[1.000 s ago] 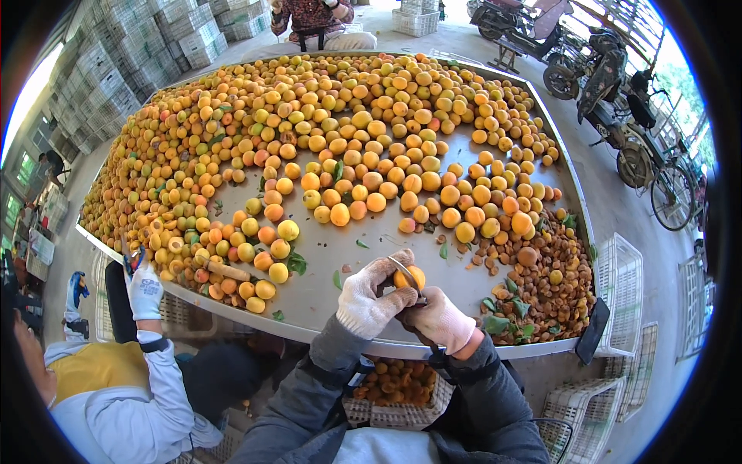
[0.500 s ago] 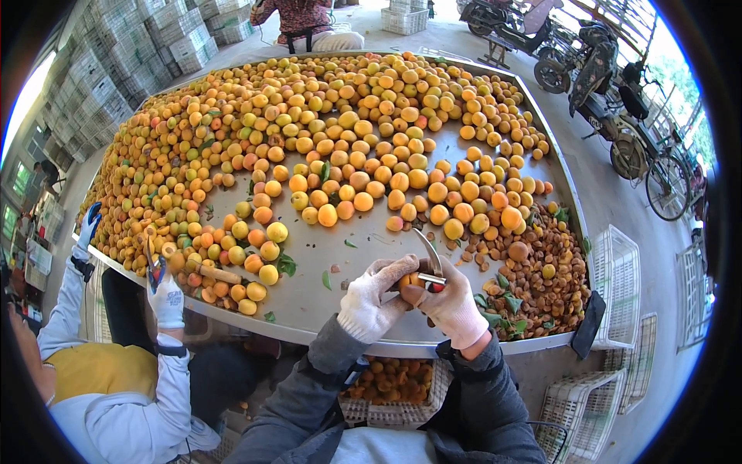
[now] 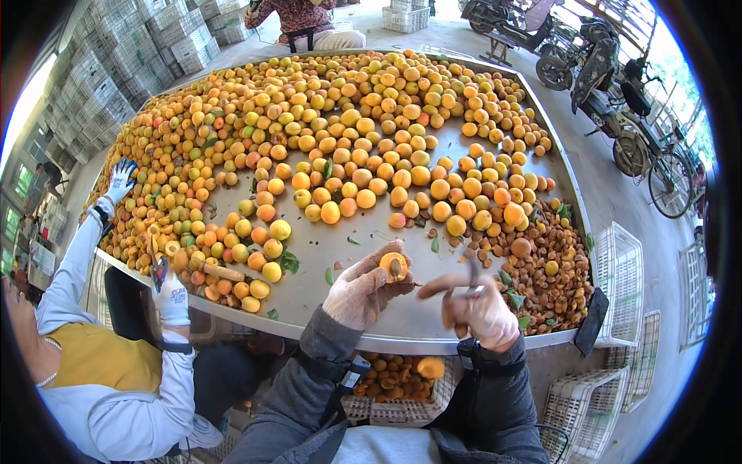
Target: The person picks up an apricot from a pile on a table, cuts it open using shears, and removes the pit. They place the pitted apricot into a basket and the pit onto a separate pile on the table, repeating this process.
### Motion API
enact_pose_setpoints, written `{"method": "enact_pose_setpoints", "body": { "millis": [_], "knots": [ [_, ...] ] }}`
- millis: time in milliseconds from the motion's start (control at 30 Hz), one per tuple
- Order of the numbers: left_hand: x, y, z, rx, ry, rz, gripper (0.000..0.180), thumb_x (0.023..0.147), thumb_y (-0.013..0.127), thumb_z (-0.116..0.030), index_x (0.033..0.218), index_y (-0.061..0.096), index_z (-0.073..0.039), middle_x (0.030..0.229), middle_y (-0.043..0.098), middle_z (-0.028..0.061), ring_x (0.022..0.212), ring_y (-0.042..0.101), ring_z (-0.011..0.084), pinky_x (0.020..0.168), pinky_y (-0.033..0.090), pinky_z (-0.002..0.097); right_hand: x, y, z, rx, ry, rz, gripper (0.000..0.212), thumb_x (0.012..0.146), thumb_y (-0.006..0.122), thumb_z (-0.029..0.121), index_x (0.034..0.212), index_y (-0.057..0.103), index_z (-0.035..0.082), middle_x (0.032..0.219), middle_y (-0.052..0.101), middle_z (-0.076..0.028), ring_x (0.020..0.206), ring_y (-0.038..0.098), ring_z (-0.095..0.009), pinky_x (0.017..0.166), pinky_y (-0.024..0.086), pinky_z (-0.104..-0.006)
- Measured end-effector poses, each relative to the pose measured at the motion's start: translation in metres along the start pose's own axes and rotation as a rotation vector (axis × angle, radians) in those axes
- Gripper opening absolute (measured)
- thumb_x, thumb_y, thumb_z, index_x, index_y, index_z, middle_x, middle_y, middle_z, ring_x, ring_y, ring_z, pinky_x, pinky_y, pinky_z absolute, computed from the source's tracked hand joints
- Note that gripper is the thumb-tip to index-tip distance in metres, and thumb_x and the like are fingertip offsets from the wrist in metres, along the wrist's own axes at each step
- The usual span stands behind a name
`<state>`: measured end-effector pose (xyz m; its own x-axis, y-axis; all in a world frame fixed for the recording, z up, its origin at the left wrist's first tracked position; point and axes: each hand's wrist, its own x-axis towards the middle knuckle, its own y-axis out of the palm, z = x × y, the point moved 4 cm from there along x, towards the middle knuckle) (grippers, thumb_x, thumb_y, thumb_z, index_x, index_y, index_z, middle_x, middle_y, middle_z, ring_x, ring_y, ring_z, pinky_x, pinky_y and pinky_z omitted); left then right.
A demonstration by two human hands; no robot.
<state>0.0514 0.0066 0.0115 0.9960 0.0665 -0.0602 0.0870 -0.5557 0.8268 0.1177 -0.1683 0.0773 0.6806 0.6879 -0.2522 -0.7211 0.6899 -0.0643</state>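
My left hand, in a soiled white glove, holds up an apricot half with its cut face and the pit showing. To its right, my gloved right hand is closed on a curved knife, smeared by motion, its blade pointing away from me. A loose orange apricot half, blurred, is in the air or just over the white crate below the table edge. That crate contains halved apricots. Whole apricots cover much of the metal table beyond my hands.
Brown pits are heaped with leaves at the right corner, beside a black object on the rim. A co-worker's gloved hands are at the left. White crates stand at the right; parked scooters are farther back.
My hands have parted: the apricot has been opened, one half staying in my left hand. The right hand with the knife has moved right. A loose half now shows over the crate.
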Motion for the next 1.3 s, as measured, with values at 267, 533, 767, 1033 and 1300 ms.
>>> {"method": "enact_pose_setpoints", "body": {
  "millis": [267,533,767,1033,1300],
  "knots": [
    [0.005,0.0,0.029,0.016,-0.129,-0.041,0.046,0.095,0.057,-0.016,0.133,0.045,0.005,0.112,0.059,0.0142,0.098,0.063,0.025,0.093,0.051,0.0435,0.03,-0.006,-0.01,0.953,-0.501,-0.626,0.023,0.097,0.051,0.012,0.119,0.054,0.005,0.087,0.058,-0.005,0.056,0.049,-0.01,0.044,0.036,-0.0228],
    [0.006,0.005,0.043,0.085,-0.174,-0.067,0.043,0.096,0.054,-0.015,0.133,0.045,0.006,0.106,0.062,0.0145,0.097,0.064,0.0265,0.092,0.051,0.0428,0.026,0.0,-0.009,0.602,-0.712,-0.606,0.02,0.097,0.052,0.008,0.116,0.055,0.004,0.083,0.058,-0.006,0.052,0.057,-0.015,0.047,0.047,-0.0264],
    [0.002,0.013,0.04,0.176,-0.188,-0.053,0.043,0.098,0.05,-0.018,0.134,0.043,0.006,0.104,0.06,0.0126,0.083,0.065,0.0204,0.079,0.056,0.0386,0.023,0.009,-0.003,0.377,-0.868,-0.528,0.02,0.098,0.053,0.016,0.117,0.055,0.01,0.076,0.055,-0.006,0.042,0.045,-0.012,0.04,0.038,-0.0247],
    [0.002,0.008,0.037,0.185,-0.196,-0.094,0.042,0.097,0.048,-0.015,0.133,0.044,0.006,0.102,0.057,0.0122,0.073,0.056,0.0168,0.068,0.055,0.0379,0.055,-0.009,-0.022,0.862,-0.471,-0.524,0.025,0.096,0.046,0.008,0.119,0.055,0.007,0.062,0.039,0.003,0.043,0.03,-0.005,0.04,0.024,-0.0207],
    [0.007,-0.007,0.041,0.02,-0.189,-0.165,0.04,0.097,0.047,-0.014,0.134,0.044,0.003,0.105,0.057,0.0099,0.076,0.056,0.0159,0.071,0.054,0.0361,0.074,-0.007,-0.048,1.282,-0.271,-0.368,0.024,0.098,0.047,0.014,0.121,0.054,0.008,0.064,0.036,0.006,0.047,0.025,-0.004,0.04,0.02,-0.0202]
  ]
}}
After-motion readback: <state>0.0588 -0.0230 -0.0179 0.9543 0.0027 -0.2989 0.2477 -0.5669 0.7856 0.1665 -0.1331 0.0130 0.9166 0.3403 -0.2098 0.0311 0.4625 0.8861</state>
